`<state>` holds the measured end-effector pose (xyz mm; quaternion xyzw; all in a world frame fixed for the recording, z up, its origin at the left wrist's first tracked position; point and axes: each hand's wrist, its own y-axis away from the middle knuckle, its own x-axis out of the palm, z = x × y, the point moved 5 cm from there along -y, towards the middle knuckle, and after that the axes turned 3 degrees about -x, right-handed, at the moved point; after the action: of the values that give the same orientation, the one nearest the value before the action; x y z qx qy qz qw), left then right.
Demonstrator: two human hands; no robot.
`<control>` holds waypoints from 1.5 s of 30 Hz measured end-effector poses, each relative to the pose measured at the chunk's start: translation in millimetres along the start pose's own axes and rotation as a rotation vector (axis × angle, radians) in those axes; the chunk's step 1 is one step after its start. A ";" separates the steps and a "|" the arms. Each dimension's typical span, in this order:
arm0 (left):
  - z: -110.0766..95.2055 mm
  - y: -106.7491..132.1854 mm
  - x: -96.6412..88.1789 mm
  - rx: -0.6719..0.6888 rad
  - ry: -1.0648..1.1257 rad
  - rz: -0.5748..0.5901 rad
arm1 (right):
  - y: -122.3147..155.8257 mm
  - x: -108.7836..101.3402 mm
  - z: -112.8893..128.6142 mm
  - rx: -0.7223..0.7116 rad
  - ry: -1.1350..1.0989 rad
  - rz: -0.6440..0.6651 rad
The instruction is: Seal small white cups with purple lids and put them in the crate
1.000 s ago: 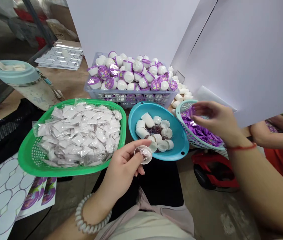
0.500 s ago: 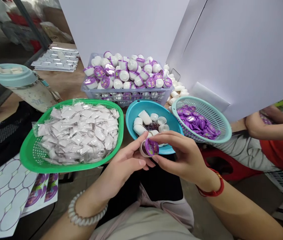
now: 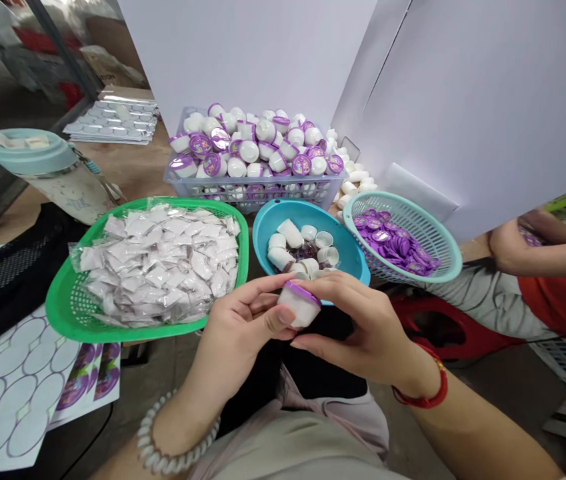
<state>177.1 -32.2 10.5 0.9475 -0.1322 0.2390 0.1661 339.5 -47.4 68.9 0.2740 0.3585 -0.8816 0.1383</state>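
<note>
Between my two hands is a small white cup (image 3: 299, 308) with a purple lid (image 3: 303, 292) on its top, tilted so the side faces me. My left hand (image 3: 243, 327) is closed round the cup's left side, thumb along its front. The fingers of my right hand (image 3: 357, 327) lie over the lid's edge, with the thumb beneath the cup. Just beyond stands a blue bowl (image 3: 263, 233) holding white cups (image 3: 290, 233) and something dark. To its right, a pale green basket (image 3: 445, 250) contains purple lids (image 3: 395, 247).
At left, a green basket (image 3: 57, 317) is heaped with small white packets (image 3: 163, 267). A clear crate (image 3: 257, 190) of lidded cups stands behind. A bottle (image 3: 63, 173), printed sheets (image 3: 7, 393) and white panels (image 3: 247, 53) surround the area. Another person's arm (image 3: 537, 257) shows at right.
The cup has turned from its lid facing me to its side facing me. The lid, slanted against the cup's opening before, now sits across its top under my right fingers.
</note>
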 end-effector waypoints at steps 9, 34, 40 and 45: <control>-11.9 -4.1 -6.6 0.142 -0.144 -0.018 | 10.3 20.2 -21.0 0.280 -0.378 -0.220; 0.4 5.5 -1.2 0.019 0.329 -0.152 | 7.8 43.1 -8.9 0.283 -0.589 -0.261; 9.9 9.1 -6.8 0.191 0.193 -0.243 | 9.5 55.8 -12.6 0.402 -0.607 -0.336; 3.4 18.6 -11.6 0.254 0.158 -0.331 | 2.1 57.8 6.7 0.368 -0.607 -0.311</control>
<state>162.4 -48.5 6.5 0.9479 0.0699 0.2967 0.0922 290.9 -56.4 38.1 -0.0371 0.1745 -0.9826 0.0512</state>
